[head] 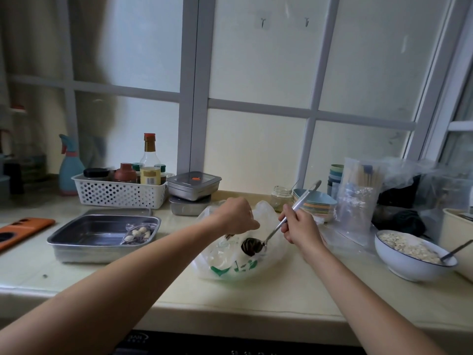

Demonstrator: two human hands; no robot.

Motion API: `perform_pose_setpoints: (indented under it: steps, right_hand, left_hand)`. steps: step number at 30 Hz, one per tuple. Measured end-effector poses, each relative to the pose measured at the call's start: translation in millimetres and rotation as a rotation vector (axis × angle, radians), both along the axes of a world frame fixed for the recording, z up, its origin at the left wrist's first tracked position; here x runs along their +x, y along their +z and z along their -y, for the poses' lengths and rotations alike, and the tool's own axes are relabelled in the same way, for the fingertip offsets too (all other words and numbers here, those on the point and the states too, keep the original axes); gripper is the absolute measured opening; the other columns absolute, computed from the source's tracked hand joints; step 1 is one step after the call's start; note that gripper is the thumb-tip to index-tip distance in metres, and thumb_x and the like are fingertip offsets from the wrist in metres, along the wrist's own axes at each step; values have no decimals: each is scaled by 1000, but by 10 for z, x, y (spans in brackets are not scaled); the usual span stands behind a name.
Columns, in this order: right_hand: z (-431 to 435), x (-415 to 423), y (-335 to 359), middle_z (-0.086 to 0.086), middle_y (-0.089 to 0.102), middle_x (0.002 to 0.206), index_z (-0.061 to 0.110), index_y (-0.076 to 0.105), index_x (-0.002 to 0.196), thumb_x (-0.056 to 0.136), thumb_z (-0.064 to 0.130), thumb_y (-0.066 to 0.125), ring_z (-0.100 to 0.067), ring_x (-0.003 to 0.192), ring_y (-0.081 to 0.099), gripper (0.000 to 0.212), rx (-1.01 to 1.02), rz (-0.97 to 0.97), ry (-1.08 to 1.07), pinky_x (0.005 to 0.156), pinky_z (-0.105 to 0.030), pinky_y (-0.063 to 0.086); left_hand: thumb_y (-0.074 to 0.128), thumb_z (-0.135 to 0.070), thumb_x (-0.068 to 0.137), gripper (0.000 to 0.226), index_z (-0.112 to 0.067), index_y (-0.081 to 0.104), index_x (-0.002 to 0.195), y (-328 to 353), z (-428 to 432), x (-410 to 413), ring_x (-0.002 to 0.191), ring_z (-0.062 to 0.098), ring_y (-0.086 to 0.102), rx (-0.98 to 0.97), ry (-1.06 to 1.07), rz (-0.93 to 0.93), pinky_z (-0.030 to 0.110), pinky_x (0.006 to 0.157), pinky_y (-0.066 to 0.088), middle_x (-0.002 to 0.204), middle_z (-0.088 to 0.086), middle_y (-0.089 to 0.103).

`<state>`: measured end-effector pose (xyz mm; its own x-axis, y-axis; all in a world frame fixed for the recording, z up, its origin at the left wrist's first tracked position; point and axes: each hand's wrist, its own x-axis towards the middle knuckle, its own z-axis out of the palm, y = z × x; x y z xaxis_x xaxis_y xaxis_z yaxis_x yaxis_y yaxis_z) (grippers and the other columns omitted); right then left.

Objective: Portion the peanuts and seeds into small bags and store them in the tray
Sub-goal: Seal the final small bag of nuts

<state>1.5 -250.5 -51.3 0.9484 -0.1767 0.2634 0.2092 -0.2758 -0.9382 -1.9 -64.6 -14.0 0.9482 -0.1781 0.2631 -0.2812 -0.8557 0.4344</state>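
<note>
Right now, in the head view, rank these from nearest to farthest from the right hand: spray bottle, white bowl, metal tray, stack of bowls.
Measured from the right hand, which holds the spoon:
1. stack of bowls, just behind it.
2. white bowl, off to its right.
3. metal tray, across on the left.
4. spray bottle, back left, farthest.

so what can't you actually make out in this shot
Head view:
What the left hand pinches: its own knuckles hide the grip.
The dark load on the long metal spoon in the right hand: blurred.
Fill of the crumpled white plastic bag with green print: folds hide it.
Contents of the lidded steel box: lid covers them.
The cream container at the right edge: cut off.
</note>
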Motion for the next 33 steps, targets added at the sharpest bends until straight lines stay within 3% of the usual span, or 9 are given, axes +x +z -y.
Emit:
perform_pose_setpoints:
  steps: [3,6,10,12,16,23,25,29,33]
  right_hand:
    - [20,-12,-48,-4,56,62,4,65,89,107,40,49,-13,48,45,44,49,2,5,45,-22,37]
    - [36,-4,-40,-5,56,62,7,64,84,107,40,49,-13,45,44,43,55,-2,-11,45,-24,36]
    - [25,-5,108,-6,57,61,7,63,82,108,38,48,-16,46,46,43,23,30,-67,44,-25,37]
    - [9,0,213,-5,58,61,7,64,81,108,39,48,-16,46,48,45,17,48,-92,42,-24,38]
    - [-65,16,410,-4,58,60,7,64,79,108,38,47,-16,47,50,46,44,67,-105,43,-24,39]
    - [-300,44,575,-7,65,60,5,67,80,105,33,49,-18,47,56,41,-92,140,-153,52,-30,49]
    - [-359,51,581,-6,66,59,8,67,80,104,34,49,-19,49,58,40,-124,159,-150,58,-34,52]
    - [-437,57,601,-5,66,57,10,65,77,104,36,50,-22,52,61,40,-148,188,-133,64,-42,58]
    - [-483,51,639,-5,65,53,12,65,74,102,36,51,-25,53,64,40,-196,234,-144,69,-49,61]
  left_hand:
    - [74,-33,87,36,-1,73,104,-2,-121,-20,92,27,68,0,24,-11,39,80,57,105,12,73]
    - [69,-20,87,48,-4,51,128,-54,-211,-57,100,26,60,-23,46,-47,33,77,50,117,11,62]
    - [60,-6,87,46,-8,30,122,-208,-314,-67,88,31,60,-127,63,-23,33,70,45,87,12,62]
    - [64,-7,85,62,-8,27,134,-278,-379,-81,88,28,63,-188,58,-11,30,71,48,92,13,69]
    - [79,-13,80,85,-12,23,144,-390,-483,-113,85,16,66,-281,-16,-17,18,67,45,84,-5,69]
    - [87,-23,78,91,-17,26,145,-367,-475,-187,77,-6,53,-273,-110,79,6,63,39,86,-20,57]
    - [88,-25,78,91,-17,26,145,-372,-454,-173,78,1,55,-262,-122,95,15,66,39,89,-16,59]
    - [90,-28,75,98,-18,23,146,-426,-461,-113,94,27,61,-203,-102,108,34,84,49,107,13,68]
    - [88,-30,79,95,-16,22,147,-460,-456,-105,99,31,61,-182,-106,164,35,85,47,113,15,67]
